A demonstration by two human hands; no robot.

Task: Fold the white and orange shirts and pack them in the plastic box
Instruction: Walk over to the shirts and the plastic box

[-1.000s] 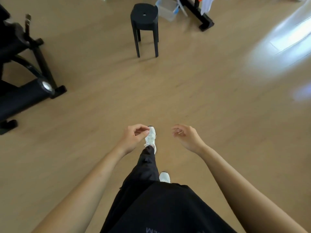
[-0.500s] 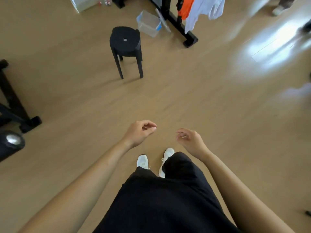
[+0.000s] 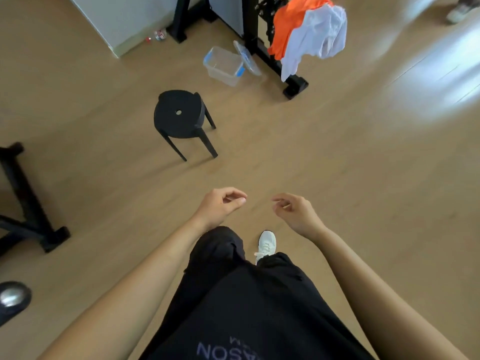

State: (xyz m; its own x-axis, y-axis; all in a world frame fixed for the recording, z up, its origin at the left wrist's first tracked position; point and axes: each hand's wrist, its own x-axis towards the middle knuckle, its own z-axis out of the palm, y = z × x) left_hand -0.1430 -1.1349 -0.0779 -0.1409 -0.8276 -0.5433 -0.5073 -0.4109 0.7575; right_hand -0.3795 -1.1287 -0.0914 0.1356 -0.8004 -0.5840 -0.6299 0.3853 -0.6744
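Observation:
An orange shirt [image 3: 288, 19] and a white shirt [image 3: 317, 37] hang crumpled over a black stand [image 3: 259, 29] at the top right. A clear plastic box [image 3: 223, 65] with blue clips sits on the floor just left of the stand, its lid [image 3: 246, 58] leaning beside it. My left hand [image 3: 220, 206] and my right hand [image 3: 296, 213] hover in front of me at mid-frame, far from the shirts. Both hold nothing, with fingers loosely curled.
A black round stool [image 3: 179, 115] stands on the wooden floor between me and the box. Black equipment legs [image 3: 23, 198] lie at the left. A white cabinet [image 3: 124, 19] stands at the back. My legs and one white shoe [image 3: 266, 244] are below.
I have walked forward: the stool, box and stand have come closer and lower in view, and the shirts now show fully. Both hands stay empty in front of me.

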